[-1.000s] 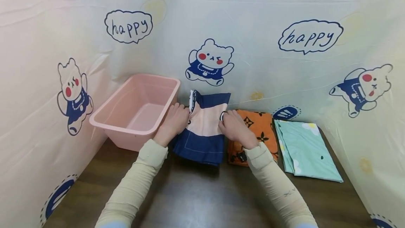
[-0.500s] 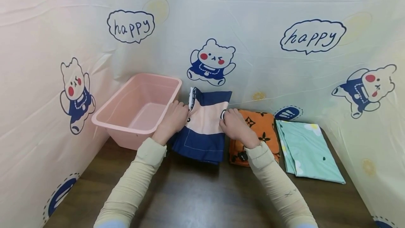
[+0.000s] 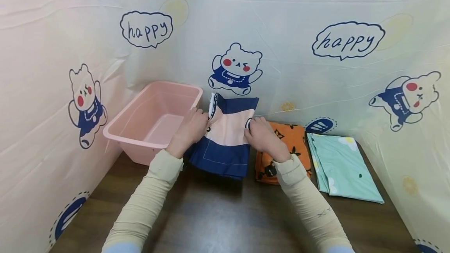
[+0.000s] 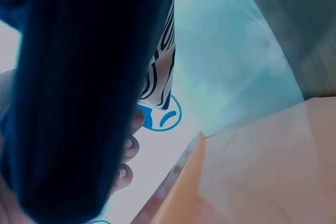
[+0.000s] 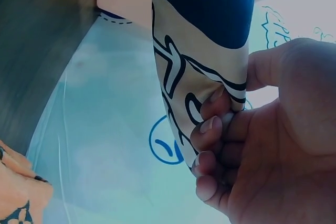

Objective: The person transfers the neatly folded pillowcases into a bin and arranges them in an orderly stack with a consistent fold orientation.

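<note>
A folded navy and pale pink cloth (image 3: 229, 128) is held up between both hands, over the back of the table. My left hand (image 3: 192, 126) grips its left edge, close beside the pink basin. My right hand (image 3: 263, 135) pinches the opposite edge, near the orange cloth. From the right wrist view, curled fingers (image 5: 210, 132) press into the cloth's black-lined pink underside, with the thumb on the other face. Dark blue fabric (image 4: 79, 103) fills much of the left wrist view and covers most of that hand; only a few fingertips (image 4: 126, 174) show past it.
The pink basin (image 3: 131, 141) stands at the back left of the brown table (image 3: 218, 214). To the right lie a folded orange cloth (image 3: 293, 139) with black motifs and a folded mint-green cloth (image 3: 344, 171). A printed plastic sheet (image 3: 281, 22) hangs behind and along the sides.
Both hands have risen slightly with the navy and pink cloth, and its lower edge now sits a little higher in the head view. The grip looks the same.
</note>
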Demonstrator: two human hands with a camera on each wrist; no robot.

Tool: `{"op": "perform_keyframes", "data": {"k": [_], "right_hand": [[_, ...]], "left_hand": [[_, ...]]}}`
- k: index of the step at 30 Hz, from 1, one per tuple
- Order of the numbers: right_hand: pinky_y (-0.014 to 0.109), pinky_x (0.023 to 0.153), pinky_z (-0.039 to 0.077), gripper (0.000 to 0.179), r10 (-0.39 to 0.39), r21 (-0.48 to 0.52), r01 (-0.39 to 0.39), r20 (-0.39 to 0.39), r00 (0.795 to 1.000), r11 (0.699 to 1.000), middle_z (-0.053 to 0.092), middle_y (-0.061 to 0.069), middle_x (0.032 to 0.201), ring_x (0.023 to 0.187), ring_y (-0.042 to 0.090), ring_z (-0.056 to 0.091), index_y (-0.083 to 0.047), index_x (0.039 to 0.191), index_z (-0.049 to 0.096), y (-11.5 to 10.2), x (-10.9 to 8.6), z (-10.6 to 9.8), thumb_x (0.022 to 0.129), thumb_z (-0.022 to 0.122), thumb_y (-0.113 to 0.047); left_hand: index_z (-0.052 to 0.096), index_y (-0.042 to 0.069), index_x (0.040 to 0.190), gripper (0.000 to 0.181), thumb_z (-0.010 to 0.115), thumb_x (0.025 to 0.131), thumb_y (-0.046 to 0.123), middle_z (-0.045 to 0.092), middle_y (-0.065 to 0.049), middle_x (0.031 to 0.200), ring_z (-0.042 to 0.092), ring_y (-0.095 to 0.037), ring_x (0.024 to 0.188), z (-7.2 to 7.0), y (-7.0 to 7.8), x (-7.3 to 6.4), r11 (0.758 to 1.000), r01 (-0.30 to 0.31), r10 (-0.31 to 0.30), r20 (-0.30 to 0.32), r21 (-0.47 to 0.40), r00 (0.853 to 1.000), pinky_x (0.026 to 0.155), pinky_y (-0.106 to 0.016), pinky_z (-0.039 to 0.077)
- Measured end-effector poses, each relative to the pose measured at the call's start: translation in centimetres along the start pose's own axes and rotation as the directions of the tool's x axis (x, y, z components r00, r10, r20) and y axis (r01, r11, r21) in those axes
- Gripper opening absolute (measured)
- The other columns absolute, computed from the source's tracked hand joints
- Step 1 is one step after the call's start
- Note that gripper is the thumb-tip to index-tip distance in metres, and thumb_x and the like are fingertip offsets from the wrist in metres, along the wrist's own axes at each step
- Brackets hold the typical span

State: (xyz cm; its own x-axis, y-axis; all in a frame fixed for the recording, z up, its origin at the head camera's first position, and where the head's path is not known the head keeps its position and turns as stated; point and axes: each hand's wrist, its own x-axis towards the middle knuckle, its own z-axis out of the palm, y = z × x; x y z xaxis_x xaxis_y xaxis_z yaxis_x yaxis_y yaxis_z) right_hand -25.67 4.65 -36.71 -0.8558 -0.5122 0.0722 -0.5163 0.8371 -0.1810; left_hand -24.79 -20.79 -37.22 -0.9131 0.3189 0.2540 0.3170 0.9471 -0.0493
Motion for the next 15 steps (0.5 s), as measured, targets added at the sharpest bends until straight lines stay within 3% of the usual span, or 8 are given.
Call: {"op": "perform_keyframes", "data": {"k": [7, 15], "right_hand": [[0.039, 0.083, 0.032, 0.038, 0.007, 0.033, -0.007, -0.009, 1.000, 0.999, 0.047, 0.010, 0.078, 0.085, 0.030, 0.046, -0.007, 0.075, 0.049, -0.6, 0.2, -0.3, 0.107, 0.038, -0.023], [0.036, 0.075, 0.030, 0.036, -0.008, 0.050, 0.010, -0.057, 0.998, 0.999, 0.045, 0.009, 0.079, 0.081, 0.029, 0.041, -0.008, 0.076, 0.049, -0.8, 0.0, -0.7, 0.107, 0.040, -0.024]], "left_hand": [[0.067, -0.004, 0.099, 0.027, 0.059, 0.103, 0.021, 0.063, -0.018, 0.090, 0.060, -0.036, 0.088, -1.5, -0.3, -0.2, 1.000, 0.024, -0.025, -0.011, -0.006, 1.000, 0.084, -0.046, 0.046], [0.067, -0.006, 0.101, 0.027, 0.061, 0.102, 0.020, 0.062, -0.018, 0.088, 0.057, -0.034, 0.083, -2.7, -0.2, -0.1, 1.000, 0.011, -0.010, -0.042, 0.002, 0.999, 0.078, -0.044, 0.045]]}}
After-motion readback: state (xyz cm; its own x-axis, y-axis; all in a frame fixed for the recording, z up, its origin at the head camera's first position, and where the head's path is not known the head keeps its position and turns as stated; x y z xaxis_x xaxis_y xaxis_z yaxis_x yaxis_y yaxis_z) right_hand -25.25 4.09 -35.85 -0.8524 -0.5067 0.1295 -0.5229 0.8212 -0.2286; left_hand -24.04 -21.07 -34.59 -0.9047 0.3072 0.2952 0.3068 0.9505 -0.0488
